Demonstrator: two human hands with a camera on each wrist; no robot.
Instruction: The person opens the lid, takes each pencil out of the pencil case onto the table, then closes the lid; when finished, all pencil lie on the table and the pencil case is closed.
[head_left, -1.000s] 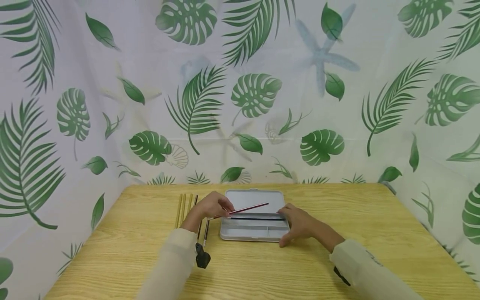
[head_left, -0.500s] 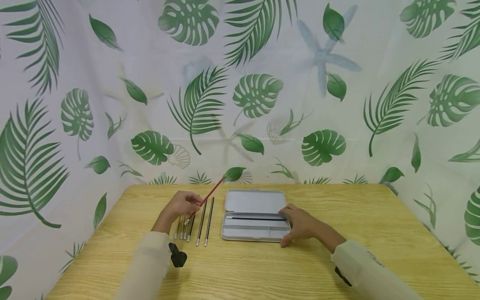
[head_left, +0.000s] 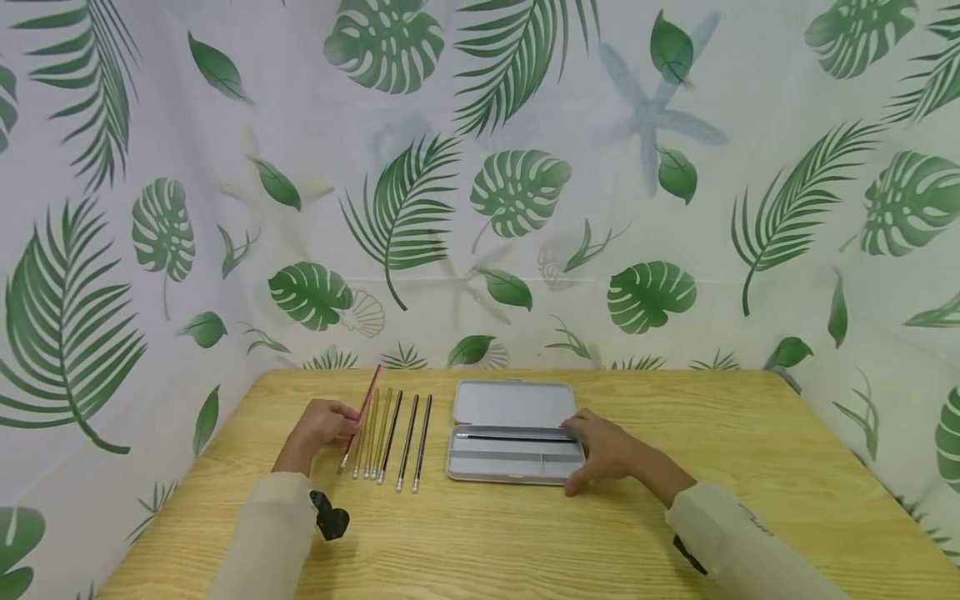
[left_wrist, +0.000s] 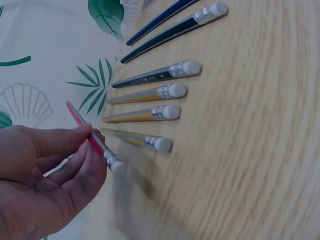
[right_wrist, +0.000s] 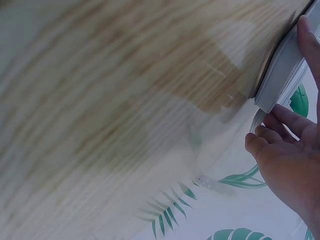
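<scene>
In the head view my left hand (head_left: 322,423) is at the left of the table, pinching a red pencil (left_wrist: 98,145) between thumb and fingers. The pencil slants, its white eraser end pointing down toward the wood. Right beside it lie three yellow pencils (head_left: 375,437) and three dark pencils (head_left: 406,437), erasers toward me. My right hand (head_left: 606,448) grips the right end of an open grey pencil case (head_left: 513,404), thumb at the near side and fingers at the far side. One dark pencil (head_left: 510,437) rests in the case's long back compartment.
The case's lid lies folded back behind its tray. Two smaller front compartments (head_left: 493,466) are split by a short divider. A leaf-patterned cloth (head_left: 480,208) hangs behind the wooden table (head_left: 480,542) and along its sides.
My left hand has carried the red pencil leftward from over the case, past the row, to the row's left end. The pencil has turned steeper. My right hand stays on the case.
</scene>
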